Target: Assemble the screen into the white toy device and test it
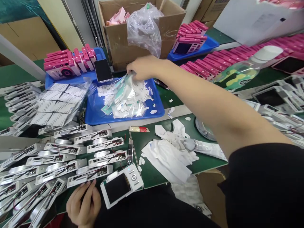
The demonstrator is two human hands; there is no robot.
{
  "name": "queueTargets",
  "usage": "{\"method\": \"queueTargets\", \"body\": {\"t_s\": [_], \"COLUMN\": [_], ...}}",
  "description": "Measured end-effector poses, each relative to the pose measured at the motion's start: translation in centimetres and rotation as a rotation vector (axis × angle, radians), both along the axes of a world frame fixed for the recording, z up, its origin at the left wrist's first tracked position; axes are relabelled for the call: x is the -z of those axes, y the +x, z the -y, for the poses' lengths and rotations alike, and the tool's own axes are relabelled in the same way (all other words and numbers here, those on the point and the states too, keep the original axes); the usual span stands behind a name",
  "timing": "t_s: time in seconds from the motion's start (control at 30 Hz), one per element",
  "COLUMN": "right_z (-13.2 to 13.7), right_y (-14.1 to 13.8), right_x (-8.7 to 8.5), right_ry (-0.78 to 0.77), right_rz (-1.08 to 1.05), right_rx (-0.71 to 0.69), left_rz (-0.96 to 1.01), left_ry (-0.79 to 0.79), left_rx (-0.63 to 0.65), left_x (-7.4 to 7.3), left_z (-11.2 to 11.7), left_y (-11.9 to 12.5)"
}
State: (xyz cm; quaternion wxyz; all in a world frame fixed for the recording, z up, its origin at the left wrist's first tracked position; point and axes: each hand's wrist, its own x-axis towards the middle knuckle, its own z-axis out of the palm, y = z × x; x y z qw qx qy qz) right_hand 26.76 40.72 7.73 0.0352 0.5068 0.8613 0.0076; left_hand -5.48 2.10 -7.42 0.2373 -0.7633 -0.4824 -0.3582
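My right hand (142, 68) reaches over a blue plastic tray (156, 110) and pinches a bunch of clear and white peeled film strips (129, 91). More of these scraps lie heaped in the tray. My left hand (83, 202) sits at the near edge of the bench, fingers curled around something dark and thin that is mostly hidden. Just to its right lies a white handheld device with a dark screen (121, 185). Rows of open white device casings with red and black wires (78, 152) spread up and left of that hand.
Stacked pink-and-white casings (68, 61) fill blue trays behind, beside a black phone (103, 70). White gloves (168, 155) lie on the green bench. A cardboard box (114, 31) stands at the back, and a clear plastic bottle (237, 71) lies right.
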Motion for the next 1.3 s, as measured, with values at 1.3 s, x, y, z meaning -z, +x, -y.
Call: {"method": "queueTargets", "body": {"t_s": [1.3], "right_z": [4.5], "right_y": [3.3], "right_x": [-2.0], "right_ry": [-0.066], "right_rz": [-0.254], "right_rx": [0.066], "left_rz": [0.012], "left_ry": [0.002], "left_rx": [-0.077], "left_x": [-0.2], "left_z": [0.2], "left_y": [0.7]}}
